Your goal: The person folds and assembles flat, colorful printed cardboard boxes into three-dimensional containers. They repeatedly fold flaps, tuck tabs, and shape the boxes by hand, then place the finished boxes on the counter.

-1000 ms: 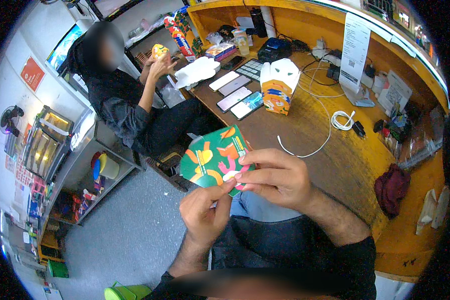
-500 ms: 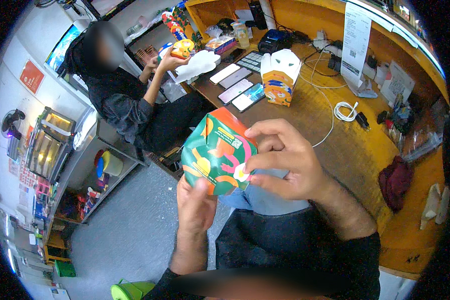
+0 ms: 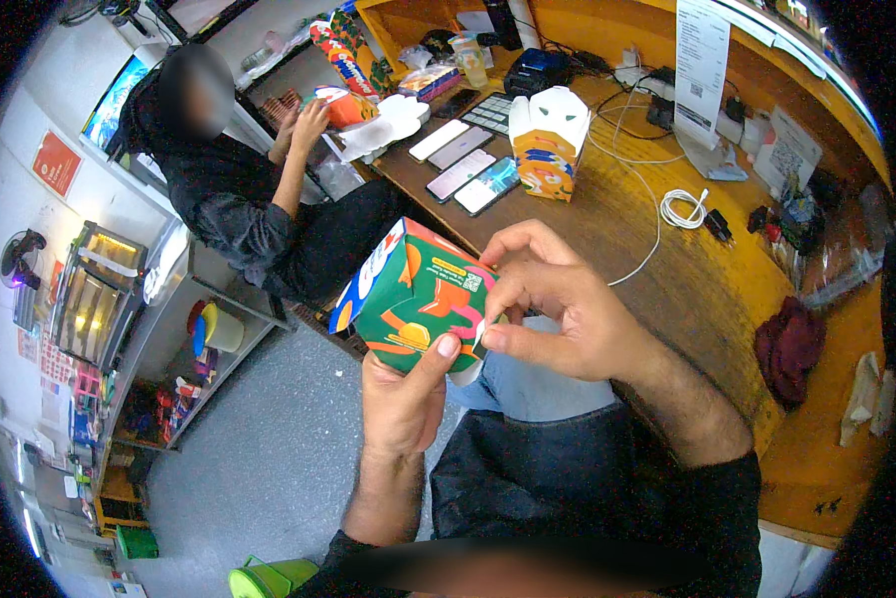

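A printed paper food box (image 3: 408, 299), green with orange, pink and yellow shapes, is held up in front of me above my lap. My left hand (image 3: 403, 394) is wrapped round its lower part, with the thumb lying on the green face. At the box's right edge, my right hand (image 3: 568, 309) pinches a small white-edged flap between thumb and fingers. The inside of the box is hidden from view. On the table beyond stands a stack of similar open boxes (image 3: 548, 164) nested together, touched by neither hand.
A co-worker sits at the far left, hands (image 3: 306, 128) on another printed box (image 3: 348, 108). Several phones (image 3: 460, 164) lie on the wooden table (image 3: 607, 224), with a coiled white cable (image 3: 683, 209) to the right. Dark red cloth (image 3: 789, 349) lies farther right; a green bucket (image 3: 269, 578) stands on the floor.
The box has turned in my hands, bringing a blue and white side into view at the left. My right fingers have moved onto the flap. The co-worker's box has been lowered toward the table.
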A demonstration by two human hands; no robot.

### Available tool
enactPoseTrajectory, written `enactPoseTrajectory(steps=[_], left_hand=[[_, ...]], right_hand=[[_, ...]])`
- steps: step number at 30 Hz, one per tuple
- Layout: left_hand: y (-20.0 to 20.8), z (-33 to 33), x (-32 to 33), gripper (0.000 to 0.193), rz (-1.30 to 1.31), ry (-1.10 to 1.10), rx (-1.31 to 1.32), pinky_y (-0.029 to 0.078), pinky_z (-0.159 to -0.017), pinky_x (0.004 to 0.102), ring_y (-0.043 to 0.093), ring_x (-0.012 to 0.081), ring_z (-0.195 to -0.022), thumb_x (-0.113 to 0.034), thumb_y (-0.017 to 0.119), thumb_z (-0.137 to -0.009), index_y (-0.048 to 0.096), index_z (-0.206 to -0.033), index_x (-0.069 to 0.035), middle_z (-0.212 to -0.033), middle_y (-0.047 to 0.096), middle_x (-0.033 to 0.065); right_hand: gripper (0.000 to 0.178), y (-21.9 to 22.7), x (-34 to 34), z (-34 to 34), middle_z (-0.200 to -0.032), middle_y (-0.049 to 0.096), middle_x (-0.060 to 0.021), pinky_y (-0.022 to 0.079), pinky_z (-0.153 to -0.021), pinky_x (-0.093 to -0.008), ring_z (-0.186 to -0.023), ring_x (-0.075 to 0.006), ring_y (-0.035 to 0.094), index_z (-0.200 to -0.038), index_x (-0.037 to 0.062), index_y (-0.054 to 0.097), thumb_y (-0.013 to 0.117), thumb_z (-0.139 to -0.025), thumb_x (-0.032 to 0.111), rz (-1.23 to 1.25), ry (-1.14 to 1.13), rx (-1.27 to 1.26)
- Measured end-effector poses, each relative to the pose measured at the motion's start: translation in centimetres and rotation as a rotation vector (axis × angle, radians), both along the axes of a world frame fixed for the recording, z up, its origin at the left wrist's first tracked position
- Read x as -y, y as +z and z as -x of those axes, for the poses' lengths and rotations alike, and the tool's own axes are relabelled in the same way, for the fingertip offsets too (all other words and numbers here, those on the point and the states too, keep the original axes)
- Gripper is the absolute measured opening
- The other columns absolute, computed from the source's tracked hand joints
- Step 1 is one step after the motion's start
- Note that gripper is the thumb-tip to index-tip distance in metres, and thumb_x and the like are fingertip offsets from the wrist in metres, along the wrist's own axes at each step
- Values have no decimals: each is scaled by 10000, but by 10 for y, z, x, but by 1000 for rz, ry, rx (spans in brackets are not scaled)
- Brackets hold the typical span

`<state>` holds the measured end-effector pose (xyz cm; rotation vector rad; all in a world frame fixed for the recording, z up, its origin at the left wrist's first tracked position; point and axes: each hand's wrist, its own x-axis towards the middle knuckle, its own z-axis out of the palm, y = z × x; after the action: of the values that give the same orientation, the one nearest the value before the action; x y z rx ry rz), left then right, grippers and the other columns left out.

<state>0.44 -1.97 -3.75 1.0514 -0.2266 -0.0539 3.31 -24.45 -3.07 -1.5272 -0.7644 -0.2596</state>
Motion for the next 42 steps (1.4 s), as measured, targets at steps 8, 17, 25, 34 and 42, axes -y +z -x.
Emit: enactPoseTrajectory(steps=[8, 17, 25, 34, 42], left_hand=[[-5, 2, 1, 443, -119, 119, 49, 577, -1076, 413, 715, 234, -1215, -14, 787, -1003, 627, -1414, 18, -1341, 727, 134], [-8, 4, 7, 536, -178, 186, 40, 562, -1108, 462, 692, 275, -1267, -63, 766, -1025, 535, -1504, -1, -1391, 690, 154], [1, 4, 12, 476, -118, 144, 63, 591, -1063, 422, 717, 251, -1208, -40, 768, -1023, 592, -1462, 10, -1351, 716, 153], [-1, 8, 1, 540, -232, 20, 157, 582, -1090, 425, 703, 260, -1265, -15, 770, -997, 569, -1496, 29, -1400, 707, 169], [-21, 9, -3, 559, -193, -29, 220, 558, -1121, 437, 681, 261, -1301, -8, 769, -1003, 552, -1517, 16, -1443, 685, 159]], right_hand=[[137, 1, -1, 2, -1399, 503, -158, 508, -1119, -396, -1327, -247, 590, -947, 28, 729, 849, -909, 84, 72, -31, 28], [121, 5, 0, 3, -1421, 559, -201, 599, -998, -359, -1254, -239, 676, -932, 14, 712, 810, -894, 74, 91, -108, 82], [114, 16, 5, 4, -1394, 590, -172, 621, -963, -341, -1217, -218, 698, -919, 17, 723, 827, -921, 63, 136, -103, 65], [592, 13, 6, 1, -1334, 601, -74, 607, -900, -300, -1141, -146, 690, -1307, 103, 504, 907, -886, 1, -107, 110, -255], [602, 2, 3, -5, -1091, 707, -23, 572, -760, -238, -936, -73, 688, -1280, 113, 448, 923, -912, 76, -125, 225, -415]])
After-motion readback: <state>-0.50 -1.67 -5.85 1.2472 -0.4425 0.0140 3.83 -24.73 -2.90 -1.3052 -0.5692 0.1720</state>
